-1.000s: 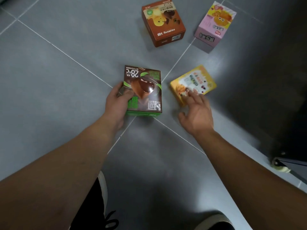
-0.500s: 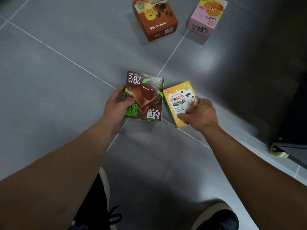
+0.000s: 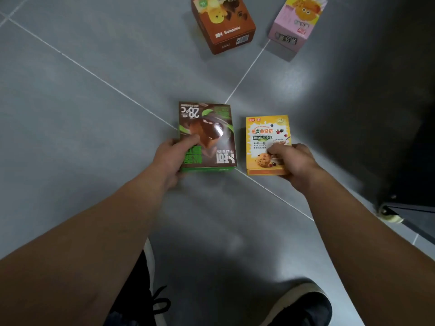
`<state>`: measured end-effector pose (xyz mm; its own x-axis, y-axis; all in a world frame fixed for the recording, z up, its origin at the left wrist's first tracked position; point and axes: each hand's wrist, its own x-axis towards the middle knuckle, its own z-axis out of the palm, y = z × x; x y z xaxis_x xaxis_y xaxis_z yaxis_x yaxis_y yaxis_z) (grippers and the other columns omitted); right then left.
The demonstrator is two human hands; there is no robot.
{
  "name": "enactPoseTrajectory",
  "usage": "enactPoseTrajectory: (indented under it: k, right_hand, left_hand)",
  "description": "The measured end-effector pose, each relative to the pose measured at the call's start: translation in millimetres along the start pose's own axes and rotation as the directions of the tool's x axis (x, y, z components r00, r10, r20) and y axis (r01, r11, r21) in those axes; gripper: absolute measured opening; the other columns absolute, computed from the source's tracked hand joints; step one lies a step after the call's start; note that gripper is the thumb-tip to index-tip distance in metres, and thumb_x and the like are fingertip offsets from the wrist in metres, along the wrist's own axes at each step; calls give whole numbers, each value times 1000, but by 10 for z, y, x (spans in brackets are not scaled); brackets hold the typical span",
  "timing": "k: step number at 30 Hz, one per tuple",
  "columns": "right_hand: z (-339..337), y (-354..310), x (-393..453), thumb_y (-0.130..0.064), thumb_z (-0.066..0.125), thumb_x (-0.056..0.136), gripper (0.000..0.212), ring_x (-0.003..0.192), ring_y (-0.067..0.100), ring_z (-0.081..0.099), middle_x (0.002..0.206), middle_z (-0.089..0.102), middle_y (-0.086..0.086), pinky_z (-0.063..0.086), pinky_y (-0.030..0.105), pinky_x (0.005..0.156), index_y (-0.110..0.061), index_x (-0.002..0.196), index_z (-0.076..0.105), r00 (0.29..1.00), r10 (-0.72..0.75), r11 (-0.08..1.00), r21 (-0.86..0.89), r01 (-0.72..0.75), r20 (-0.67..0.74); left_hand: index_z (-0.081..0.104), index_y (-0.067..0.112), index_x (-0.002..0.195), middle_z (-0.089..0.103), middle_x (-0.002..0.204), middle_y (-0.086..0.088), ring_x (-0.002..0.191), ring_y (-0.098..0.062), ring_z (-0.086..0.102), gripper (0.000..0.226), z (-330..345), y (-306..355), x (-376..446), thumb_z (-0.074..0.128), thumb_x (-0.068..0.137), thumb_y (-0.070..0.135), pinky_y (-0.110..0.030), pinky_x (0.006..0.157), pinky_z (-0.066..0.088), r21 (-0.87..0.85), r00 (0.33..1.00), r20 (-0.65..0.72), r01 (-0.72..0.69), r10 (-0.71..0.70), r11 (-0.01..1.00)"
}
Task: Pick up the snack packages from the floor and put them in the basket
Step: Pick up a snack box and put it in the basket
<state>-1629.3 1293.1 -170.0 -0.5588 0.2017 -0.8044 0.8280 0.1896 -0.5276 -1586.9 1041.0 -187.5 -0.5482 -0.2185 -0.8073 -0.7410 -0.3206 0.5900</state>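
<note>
We hold the brown-and-green box (image 3: 208, 137) in our left hand (image 3: 168, 158), grip closed on its left edge, thumb across the front. Just to its right, apart from it, our right hand (image 3: 294, 163) grips the yellow box (image 3: 267, 142) at its near right corner. Farther off, the orange-brown box (image 3: 223, 22) and pink box (image 3: 294, 27) sit on the grey tiled floor (image 3: 94, 137). Black shoes (image 3: 306, 307) show nearest us.

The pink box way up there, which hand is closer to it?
Right. The right hand, holding the yellow box, sits almost straight below the pink box. The left hand, gripping the brown box, is farther off to the left.
</note>
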Motion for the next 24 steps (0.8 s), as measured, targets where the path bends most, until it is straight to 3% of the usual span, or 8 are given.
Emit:
enactPoseTrajectory:
  k: [3,4,6,12,15,19,22,24]
  right_hand:
    - [86,60,-167,-25,79,71,59,78,21,74,100,74,9,59,35,66,-9,121,55,1000,23,1000,18,-23,3]
    - [112,80,-232,-27,81,68,62,80,22,74,102,73,8,60,36,68,-10,120,53,1000,17,1000,10,-17,-25]
    - [176,89,-442,-34,83,66,65,89,22,73,107,69,4,60,42,79,-17,118,47,994,-26,998,-62,19,-109]
    - [366,-305,-1445,-40,74,79,63,100,22,64,111,63,2,56,39,85,-16,129,45,967,-152,904,-423,54,-202]
    - [453,-717,-2086,-36,71,84,57,91,18,58,102,56,-2,47,28,73,-15,129,43,975,-187,845,-526,96,-121]
    - [539,-1291,-2903,-34,69,86,56,88,15,49,101,52,-3,38,22,69,-14,131,42,973,-230,769,-619,163,-29]
    - [644,-1691,-3427,-33,69,86,57,87,16,49,102,51,-3,31,16,52,-14,132,41,966,-255,731,-645,223,45]
    - [712,-1873,-3638,-33,69,85,58,86,17,50,102,52,-3,30,15,50,-13,132,41,959,-274,716,-651,254,74]
  left_hand:
    - [66,1,108,76,83,-10,70,-24,74,37,-50,23,-133,81,78,17,-39,65,62,48,999,-7,-42,43,998]
    - [70,2,106,76,89,-13,78,-29,75,39,-79,53,-181,84,73,18,-47,76,62,82,998,1,-58,58,995]
    - [74,6,100,76,93,-15,85,-32,75,43,-199,151,-355,89,64,24,-53,84,59,126,998,-31,-46,51,991]
    - [64,18,97,74,91,-1,80,-20,73,48,-646,670,-1218,86,63,44,-39,81,59,323,980,-191,12,53,946]
    - [61,19,99,70,90,2,83,-16,70,48,-957,1034,-1785,83,66,46,-32,77,56,369,971,-235,43,49,929]
    - [59,16,104,64,90,5,79,-10,64,48,-1345,1543,-2570,81,71,43,-24,60,46,382,963,-266,61,47,922]
    - [59,16,105,67,97,1,83,-13,65,50,-1618,1853,-3084,82,69,43,-25,64,48,373,952,-304,76,44,925]
    - [59,16,105,66,97,2,80,-11,64,51,-1721,2003,-3323,81,69,44,-24,61,46,366,947,-318,87,36,927]
